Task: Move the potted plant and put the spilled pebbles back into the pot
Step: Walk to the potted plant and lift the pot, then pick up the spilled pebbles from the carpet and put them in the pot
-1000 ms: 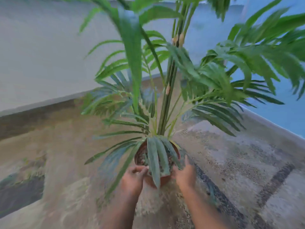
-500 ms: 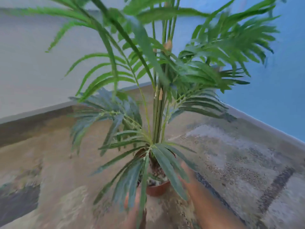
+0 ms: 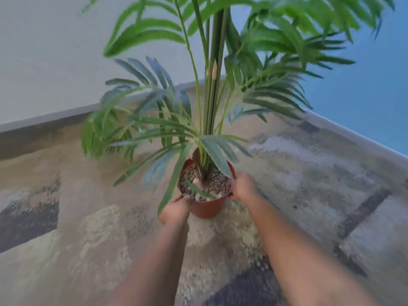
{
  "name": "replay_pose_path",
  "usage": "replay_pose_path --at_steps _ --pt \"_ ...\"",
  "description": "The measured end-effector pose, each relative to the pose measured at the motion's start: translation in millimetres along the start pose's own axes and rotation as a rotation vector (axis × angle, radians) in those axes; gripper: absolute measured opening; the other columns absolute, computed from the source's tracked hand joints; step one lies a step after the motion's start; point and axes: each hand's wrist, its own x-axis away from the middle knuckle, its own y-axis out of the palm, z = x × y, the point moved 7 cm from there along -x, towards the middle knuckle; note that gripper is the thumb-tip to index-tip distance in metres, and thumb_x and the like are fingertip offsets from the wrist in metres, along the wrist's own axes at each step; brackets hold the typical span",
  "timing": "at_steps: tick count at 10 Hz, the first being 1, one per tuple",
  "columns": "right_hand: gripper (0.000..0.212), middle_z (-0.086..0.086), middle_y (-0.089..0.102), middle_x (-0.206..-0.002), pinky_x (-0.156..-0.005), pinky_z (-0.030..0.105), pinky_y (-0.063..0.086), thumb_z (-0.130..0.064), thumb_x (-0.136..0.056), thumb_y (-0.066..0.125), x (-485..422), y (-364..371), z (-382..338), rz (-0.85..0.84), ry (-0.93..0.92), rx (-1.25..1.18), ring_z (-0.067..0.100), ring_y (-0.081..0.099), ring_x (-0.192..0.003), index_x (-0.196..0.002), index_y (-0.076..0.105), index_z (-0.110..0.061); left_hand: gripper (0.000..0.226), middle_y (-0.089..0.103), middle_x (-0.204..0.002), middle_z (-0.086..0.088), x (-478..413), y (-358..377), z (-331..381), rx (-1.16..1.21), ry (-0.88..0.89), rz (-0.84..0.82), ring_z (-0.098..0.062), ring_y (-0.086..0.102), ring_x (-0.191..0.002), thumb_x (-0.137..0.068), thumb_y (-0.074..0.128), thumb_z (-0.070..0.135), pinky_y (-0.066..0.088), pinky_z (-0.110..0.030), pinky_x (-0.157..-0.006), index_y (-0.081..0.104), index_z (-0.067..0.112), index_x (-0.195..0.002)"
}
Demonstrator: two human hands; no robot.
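My left hand [image 3: 176,209] and right hand [image 3: 244,186] clasp opposite sides of the brown pot [image 3: 206,207], fingers curled on its rim. It stands on the patterned rug [image 3: 88,228], pebbles [image 3: 217,183] filling it around the plant's [image 3: 212,102] stems.

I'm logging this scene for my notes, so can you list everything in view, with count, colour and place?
pot: one, reddish-brown, on the rug at centre, held on both sides.
plant: one, green fronds and stems, rising from the pot.
pebbles: many, brownish and pale, filling the pot top.
rug: one, beige and grey with dark patches, covering the floor.
wall: one, off-white, upper left.
blue wall: one, blue, upper right.
left hand: one, gripping the pot's left rim.
right hand: one, gripping the pot's right rim.
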Motion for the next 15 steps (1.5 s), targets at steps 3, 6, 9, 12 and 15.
replay_pose_path --at_steps 3,6,9,12,15 --pt "0.027 0.015 0.067 -0.094 -0.070 0.049 0.062 -0.029 -0.104 0.042 58.6 4.6 54.6 -0.055 0.016 -0.214 0.029 0.072 -0.070 -0.100 0.061 -0.010 0.019 0.068 -0.073 -0.016 0.9 -9.8 -16.4 0.116 -0.024 0.203 -0.023 0.071 -0.066 -0.085 0.072 0.011 0.061 -0.030 -0.055 0.063 -0.005 -0.081" --pt "0.017 0.010 0.078 -0.096 -0.061 0.021 0.054 -0.005 -0.090 0.065 126.3 -25.6 140.5 -0.022 0.120 0.167 0.010 0.062 -0.058 -0.097 0.080 -0.010 0.005 0.075 -0.084 -0.012 13.0 -77.9 -50.4 -0.385 0.062 0.281 -0.028 0.071 -0.081 -0.082 0.075 0.017 0.059 -0.043 -0.083 0.072 0.016 -0.079" --pt "0.015 0.005 0.077 -0.101 -0.040 0.016 0.039 -0.006 -0.089 0.069 133.4 5.8 126.1 -0.056 0.103 0.201 0.006 0.055 -0.052 -0.093 0.080 -0.014 0.017 0.073 -0.091 -0.009 29.7 -93.4 -47.6 -0.627 0.182 0.202 -0.027 0.069 -0.085 -0.081 0.075 0.010 0.058 -0.043 -0.082 0.072 0.009 -0.097" --pt "0.027 0.006 0.070 -0.117 -0.032 0.009 0.033 0.006 -0.090 0.056 91.6 -35.2 136.3 0.100 0.172 0.108 0.005 0.054 -0.053 -0.098 0.076 -0.010 0.020 0.074 -0.093 -0.005 19.5 -100.7 -48.6 -0.634 0.213 0.196 -0.023 0.070 -0.082 -0.082 0.074 0.005 0.060 -0.042 -0.079 0.073 0.011 -0.101" --pt "0.020 0.010 0.071 -0.105 -0.040 0.018 0.035 0.007 -0.091 0.057 25.5 -106.7 175.7 0.376 0.266 0.167 0.008 0.051 -0.054 -0.101 0.072 -0.001 0.017 0.072 -0.083 -0.003 -2.1 -112.0 -68.8 -0.645 0.250 0.179 -0.018 0.068 -0.077 -0.080 0.076 0.005 0.057 -0.035 -0.075 0.074 0.010 -0.096"
